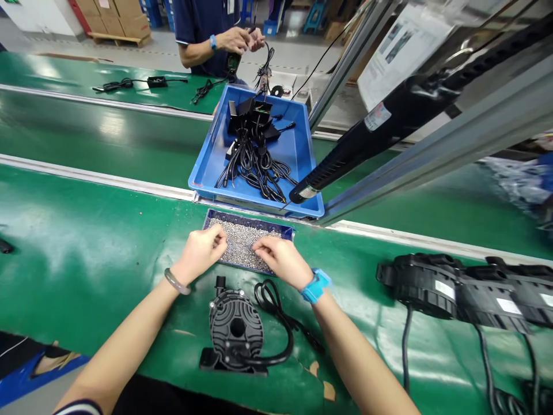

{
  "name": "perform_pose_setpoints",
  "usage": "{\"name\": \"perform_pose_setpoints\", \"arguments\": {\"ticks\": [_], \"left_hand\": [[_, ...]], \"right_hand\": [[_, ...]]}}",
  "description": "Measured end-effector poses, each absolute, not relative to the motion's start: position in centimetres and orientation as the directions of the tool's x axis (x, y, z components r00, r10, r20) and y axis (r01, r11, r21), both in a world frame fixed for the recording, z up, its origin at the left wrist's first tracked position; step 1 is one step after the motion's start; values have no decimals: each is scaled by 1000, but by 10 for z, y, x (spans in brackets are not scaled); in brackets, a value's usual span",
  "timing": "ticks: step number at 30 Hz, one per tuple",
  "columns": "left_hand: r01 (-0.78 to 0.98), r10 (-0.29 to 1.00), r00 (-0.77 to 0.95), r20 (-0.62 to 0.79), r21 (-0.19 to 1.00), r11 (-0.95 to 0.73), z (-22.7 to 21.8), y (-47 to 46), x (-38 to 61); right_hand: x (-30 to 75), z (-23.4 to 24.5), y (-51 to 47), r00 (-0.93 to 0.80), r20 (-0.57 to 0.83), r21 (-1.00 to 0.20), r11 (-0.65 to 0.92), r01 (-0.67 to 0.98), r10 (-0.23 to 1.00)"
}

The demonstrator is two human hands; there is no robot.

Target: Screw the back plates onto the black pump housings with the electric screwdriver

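Note:
Both my hands are over a shallow blue tray (249,219) filled with small silvery screws (242,245). At its left end, my left hand (203,251) is closed with thumb and fingers curled together; whatever it pinches is too small to see. My right hand (280,259) reaches in from the right, fingertips pinched together at the screws, and their contents cannot be made out. Below the tray lies a black, round, ribbed device (237,331) with screws in its face. Its black cable (280,314) loops off to the right.
Behind the tray stands a blue bin (201,164) holding black adapters and cables. A black electric screwdriver (358,138) hangs at an angle above its right side. Several similar black devices (425,285) line the right. Across the bench, a co-worker's hands (242,40) hold a cable.

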State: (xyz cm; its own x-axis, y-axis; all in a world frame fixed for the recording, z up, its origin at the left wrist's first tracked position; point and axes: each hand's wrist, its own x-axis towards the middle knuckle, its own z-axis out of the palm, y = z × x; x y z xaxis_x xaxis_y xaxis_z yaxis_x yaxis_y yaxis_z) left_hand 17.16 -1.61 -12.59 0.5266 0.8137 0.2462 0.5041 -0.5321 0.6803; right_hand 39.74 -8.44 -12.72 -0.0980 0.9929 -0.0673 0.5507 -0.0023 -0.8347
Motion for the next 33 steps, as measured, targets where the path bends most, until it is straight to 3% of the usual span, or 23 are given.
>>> {"name": "perform_pose_setpoints", "arguments": {"ticks": [3,7,12,15,20,25,33], "left_hand": [[377,844,481,238,813,-445,-109,-23,163],[305,899,422,122,914,-268,-90,-40,143],[188,934,349,-83,982,17,-92,-68,116],[114,935,305,-182,981,154,-100,-84,107],[63,928,290,-236,972,227,-103,-107,103],[132,931,278,-235,970,206,-99,-121,100],[138,921,287,-265,962,234,-105,-119,100]], "right_hand": [[389,-119,-76,-180,-74,-787,54,615,981],[377,-109,-96,-255,-62,-787,109,607,965],[379,-104,-144,-360,-352,-642,57,765,864],[377,-107,-155,-351,-399,-572,69,818,847],[364,-121,-146,-298,-373,-503,78,861,879],[352,-138,-150,-304,-328,-507,105,855,895],[342,-176,-169,-278,33,-504,256,825,960]]}}
